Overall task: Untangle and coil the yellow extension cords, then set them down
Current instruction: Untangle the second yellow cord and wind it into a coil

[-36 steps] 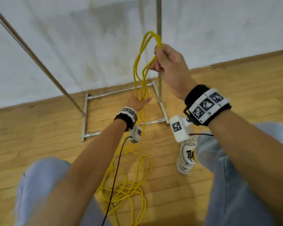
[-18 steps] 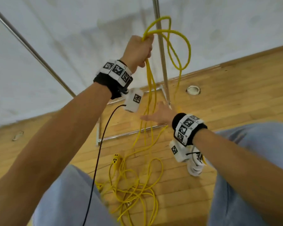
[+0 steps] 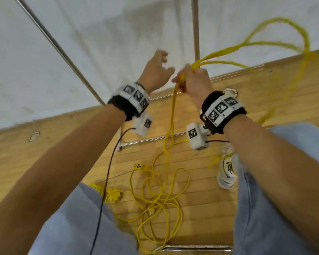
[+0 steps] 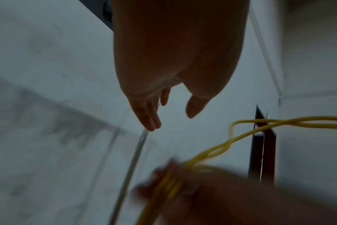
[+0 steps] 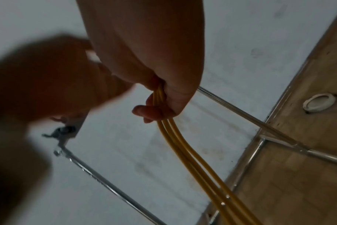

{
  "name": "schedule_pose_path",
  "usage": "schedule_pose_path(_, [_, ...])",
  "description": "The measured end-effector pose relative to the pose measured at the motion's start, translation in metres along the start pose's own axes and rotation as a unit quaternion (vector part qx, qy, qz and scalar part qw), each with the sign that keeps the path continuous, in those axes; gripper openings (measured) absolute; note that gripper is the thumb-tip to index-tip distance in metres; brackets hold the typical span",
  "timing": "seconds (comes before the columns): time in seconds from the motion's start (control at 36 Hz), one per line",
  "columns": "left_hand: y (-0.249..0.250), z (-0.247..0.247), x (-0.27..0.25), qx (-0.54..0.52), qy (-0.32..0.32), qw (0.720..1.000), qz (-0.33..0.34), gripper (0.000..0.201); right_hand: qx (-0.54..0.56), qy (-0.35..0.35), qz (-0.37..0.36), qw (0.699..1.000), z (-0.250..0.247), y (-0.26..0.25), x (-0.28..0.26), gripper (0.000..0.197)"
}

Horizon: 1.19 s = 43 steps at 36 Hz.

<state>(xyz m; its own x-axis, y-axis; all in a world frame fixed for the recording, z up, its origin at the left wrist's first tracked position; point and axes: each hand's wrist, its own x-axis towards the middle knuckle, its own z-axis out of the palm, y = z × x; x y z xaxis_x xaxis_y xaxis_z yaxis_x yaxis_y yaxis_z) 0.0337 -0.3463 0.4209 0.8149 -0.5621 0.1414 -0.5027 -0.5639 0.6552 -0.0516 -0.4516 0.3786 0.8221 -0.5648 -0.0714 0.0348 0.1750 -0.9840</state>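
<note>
Yellow extension cords (image 3: 170,115), thin and plastic-sheathed, were bunched as several strands in the fist of the right hand (image 3: 193,80), raised in front of the white wall (image 3: 81,52). A blurred loop arched away to the right of that fist, and the strands below it dropped to a loose tangle on the wooden plank floor (image 3: 44,150), where a yellow socket end (image 3: 139,166) lay among the coils. The left hand (image 3: 156,70) hovered just beside the right, fingers spread and relaxed, holding nothing.

Judging from this, the airborne loop could whip round the upright metal pole (image 3: 195,24) of the stand close behind and snag there. The hanging strands could also draw the floor tangle tighter if pulled up before the crossings were freed, and the grip on so many strands might let one slip. The coils lay near the person's white shoe (image 3: 226,172), which could catch them.

No container showed in any view.
</note>
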Motion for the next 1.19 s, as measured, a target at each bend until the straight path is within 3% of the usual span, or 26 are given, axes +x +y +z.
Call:
schedule_pose_path(0.14, [-0.112,0.031,-0.060,0.077,-0.096,0.987,-0.106,0.034,0.146,-0.007,-0.040,0.988,0.001,-0.028,0.009,0.041])
schedule_pose_path(0.28, [-0.190,0.056,-0.119,0.091,-0.241,0.949,-0.183,0.054,0.165,-0.031,-0.100,0.981,0.008,-0.041,0.014,0.041])
schedule_pose_path(0.39, [-0.207,0.075,-0.129,0.125,-0.330,0.918,-0.182,0.062,0.141,-0.087,-0.152,0.974,0.023,-0.044,0.010,0.039])
schedule_pose_path(0.47, [-0.204,0.089,-0.124,0.174,-0.351,0.907,-0.153,0.034,0.122,-0.130,-0.176,0.968,0.032,-0.050,0.008,0.037])
schedule_pose_path(0.56, [-0.212,0.112,-0.128,0.213,-0.366,0.896,-0.132,0.042,0.092,-0.151,-0.193,0.965,0.038,-0.056,0.006,0.036])
schedule_pose_path(0.64, [-0.230,0.133,-0.142,0.263,-0.377,0.873,-0.162,0.038,0.026,-0.130,-0.191,0.973,0.040,-0.056,0.009,0.038])
schedule_pose_path(0.72, [-0.246,0.153,-0.160,0.277,-0.398,0.853,-0.194,0.045,-0.057,-0.101,-0.168,0.979,0.039,-0.045,0.020,0.042])
schedule_pose_path(0.81, [-0.256,0.168,-0.171,0.234,-0.397,0.859,-0.224,0.076,-0.109,-0.088,-0.102,0.985,0.039,-0.030,0.031,0.041])
schedule_pose_path(0.94, [-0.271,0.186,-0.192,0.177,-0.425,0.852,-0.248,0.050,-0.064,-0.067,-0.039,0.995,0.038,-0.019,0.040,0.037])
schedule_pose_path(1.08, [-0.285,0.194,-0.211,0.198,-0.385,0.873,-0.225,0.085,0.005,-0.099,-0.091,0.991,0.036,-0.023,0.042,0.035])
schedule_pose_path(1.19, [-0.300,0.203,-0.219,0.151,-0.411,0.847,-0.302,0.103,0.087,-0.092,-0.160,0.979,0.037,-0.026,0.046,0.027])
